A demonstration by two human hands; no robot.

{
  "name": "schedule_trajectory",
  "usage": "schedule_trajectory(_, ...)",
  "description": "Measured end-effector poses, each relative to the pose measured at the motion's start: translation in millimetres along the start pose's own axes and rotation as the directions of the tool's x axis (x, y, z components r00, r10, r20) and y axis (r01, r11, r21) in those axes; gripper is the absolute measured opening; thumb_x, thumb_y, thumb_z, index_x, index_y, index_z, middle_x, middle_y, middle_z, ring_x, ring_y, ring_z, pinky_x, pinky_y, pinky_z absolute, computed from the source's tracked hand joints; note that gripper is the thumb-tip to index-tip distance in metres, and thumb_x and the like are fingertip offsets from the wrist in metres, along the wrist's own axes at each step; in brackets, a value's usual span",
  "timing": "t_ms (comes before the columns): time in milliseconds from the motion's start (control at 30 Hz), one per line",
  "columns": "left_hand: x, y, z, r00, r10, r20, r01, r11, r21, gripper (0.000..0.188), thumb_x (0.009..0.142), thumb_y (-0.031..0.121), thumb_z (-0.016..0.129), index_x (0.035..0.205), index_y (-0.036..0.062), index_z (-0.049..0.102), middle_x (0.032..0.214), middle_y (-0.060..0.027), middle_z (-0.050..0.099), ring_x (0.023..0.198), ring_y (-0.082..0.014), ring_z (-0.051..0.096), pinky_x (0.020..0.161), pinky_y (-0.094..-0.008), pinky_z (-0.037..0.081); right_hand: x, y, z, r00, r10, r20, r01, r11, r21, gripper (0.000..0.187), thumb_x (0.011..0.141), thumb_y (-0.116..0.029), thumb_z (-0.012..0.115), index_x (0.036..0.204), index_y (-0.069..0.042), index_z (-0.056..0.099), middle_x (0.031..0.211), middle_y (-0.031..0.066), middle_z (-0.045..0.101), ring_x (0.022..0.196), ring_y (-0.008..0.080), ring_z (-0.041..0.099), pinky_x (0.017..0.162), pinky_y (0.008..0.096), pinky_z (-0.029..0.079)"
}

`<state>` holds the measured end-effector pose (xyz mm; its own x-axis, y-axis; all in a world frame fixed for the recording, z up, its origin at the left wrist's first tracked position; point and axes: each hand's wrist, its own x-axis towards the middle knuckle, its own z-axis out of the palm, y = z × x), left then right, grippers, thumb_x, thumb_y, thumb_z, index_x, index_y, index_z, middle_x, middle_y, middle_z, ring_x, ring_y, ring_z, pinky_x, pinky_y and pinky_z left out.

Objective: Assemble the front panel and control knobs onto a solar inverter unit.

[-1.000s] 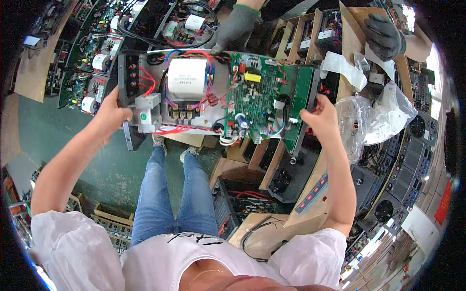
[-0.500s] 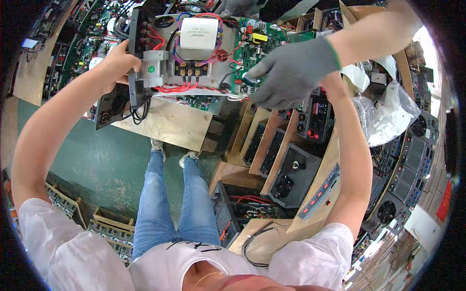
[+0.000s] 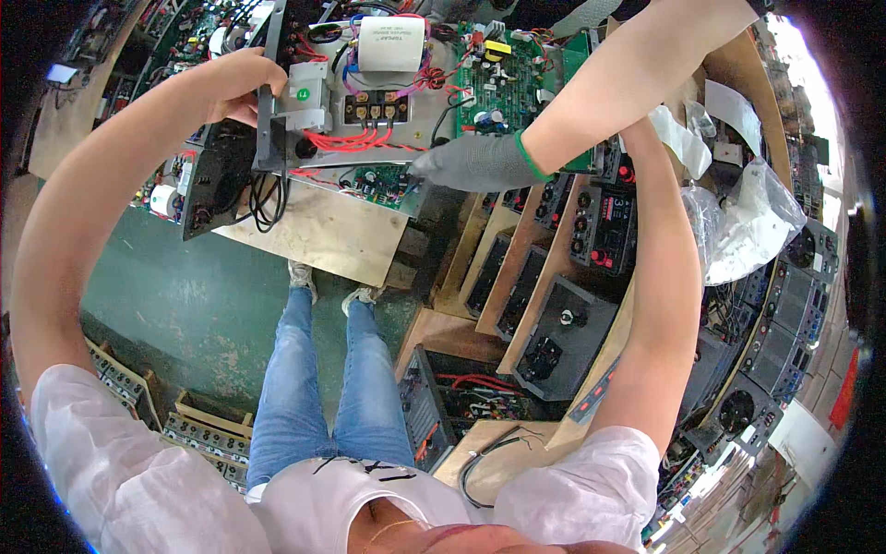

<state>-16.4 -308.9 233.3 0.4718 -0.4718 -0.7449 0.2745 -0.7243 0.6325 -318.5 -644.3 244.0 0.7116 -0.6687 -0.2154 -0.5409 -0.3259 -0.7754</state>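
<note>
A metal chassis of an electronic device (image 3: pixel 425 115) lies in front of me, with a white block-shaped capacitor (image 3: pixel 391 44), red wires (image 3: pixel 355 140) and a green circuit board (image 3: pixel 503 83). My left hand (image 3: pixel 245 88) has its fingers wrapped over the edge of the black end panel (image 3: pixel 267 152). My right forearm (image 3: pixel 666 249) reaches up toward the far right end of the chassis. Another person's bare forearm crosses over it and hides my right hand. That person's grey gloved hand (image 3: pixel 475 164) is at the near edge of the chassis.
Below the chassis is a wooden board (image 3: pixel 323 235). Wooden slots with black panels (image 3: pixel 565 342) stand to the right, next to a unit with a display (image 3: pixel 604 226). Clear plastic bags (image 3: pixel 752 226) lie farther right. Black cables (image 3: pixel 266 203) dangle at the left.
The chassis has shifted slightly right and away from me, with my left hand still on its panel. The other person's gloved hand has moved left, from the circuit board to the near edge.
</note>
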Motion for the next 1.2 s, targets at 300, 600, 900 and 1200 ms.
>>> schedule_trajectory(300, 10.5, 3.5, -1.5, 1.0, 0.002, 0.03, -0.005, 0.995, 0.1, 0.012, 0.062, 0.006, 0.051, 0.071, -0.0012, 0.047, 0.067, -0.0101, 0.049, 0.056, -0.0217, 0.056, 0.062, -0.0411, 0.055, 15.3, 30.2, -6.2, 0.995, 0.096, 0.002, -0.096, 0.995, 0.001, 0.043, 0.08, -0.027, 0.058, 0.114, -0.002, 0.048, 0.107, 0.0032, 0.054, 0.098, 0.0123, 0.051, 0.081, 0.0297, 0.041)
schedule_trajectory(600, -3.2, 14.9, -10.1, 0.988, 0.121, 0.098, -0.124, 0.992, 0.025, 0.021, 0.073, 0.017, 0.055, 0.087, 0.0005, 0.054, 0.08, -0.0102, 0.06, 0.059, -0.0185, 0.061, 0.06, -0.0372, 0.055, -59.8, 19.9, 13.4, 0.637, 0.31, -0.706, 0.189, 0.825, 0.533, 0.026, 0.081, -0.012, 0.055, 0.102, 0.001, 0.049, 0.092, 0.0089, 0.055, 0.087, 0.0181, 0.054, 0.073, 0.029, 0.045)
schedule_trajectory(900, -33.1, -10.7, -51.5, 0.906, 0.398, 0.144, -0.372, 0.911, -0.179, 0.056, 0.081, 0.041, 0.053, 0.126, 0.0101, 0.04, 0.122, -0.007, 0.048, 0.101, -0.0213, 0.054, 0.076, -0.0296, 0.049, -198.5, 103.4, 150.1, 0.644, 0.336, -0.688, -0.056, 0.917, 0.395, 0.029, 0.08, -0.009, 0.053, 0.105, 0.004, 0.049, 0.099, 0.0092, 0.053, 0.083, 0.0179, 0.051, 0.076, 0.028, 0.041)
schedule_trajectory(1200, -14.4, -211.0, -76.3, 0.998, 0.045, -0.053, -0.046, 0.999, -0.017, 0.043, 0.081, 0.029, 0.055, 0.118, 0.0098, 0.049, 0.103, -0.0023, 0.057, 0.088, -0.0124, 0.055, 0.07, -0.0294, 0.047, -270.0, 124.7, 313.6, 0.902, 0.31, -0.3, -0.372, 0.912, -0.176, 0.027, 0.074, -0.005, 0.053, 0.1, 0.0, 0.054, 0.096, 0.0139, 0.052, 0.088, 0.0278, 0.051, 0.081, 0.0335, 0.04)
